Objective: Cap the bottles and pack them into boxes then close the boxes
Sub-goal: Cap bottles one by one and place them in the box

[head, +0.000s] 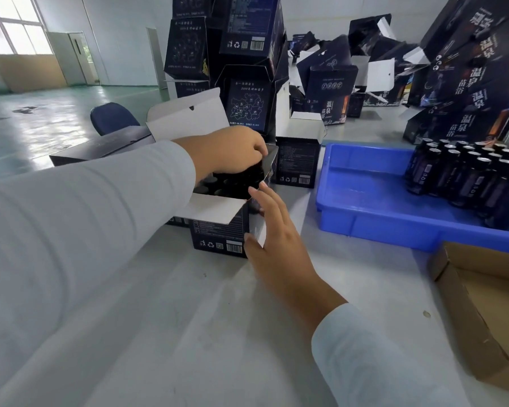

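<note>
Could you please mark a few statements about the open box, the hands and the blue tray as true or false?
1. The box in front of the person is closed. False: its flaps stand open.
2. The right hand rests with straight fingers on the box's side. True.
3. The blue tray holds dark bottles. True.
4. The left hand lies flat on the table. False: it reaches into the box top, fingers curled at a dark flap.

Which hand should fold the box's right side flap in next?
Probably the right hand: its straight fingers already rest against that flap of the open box. The left hand is busy at the far edge.
</note>
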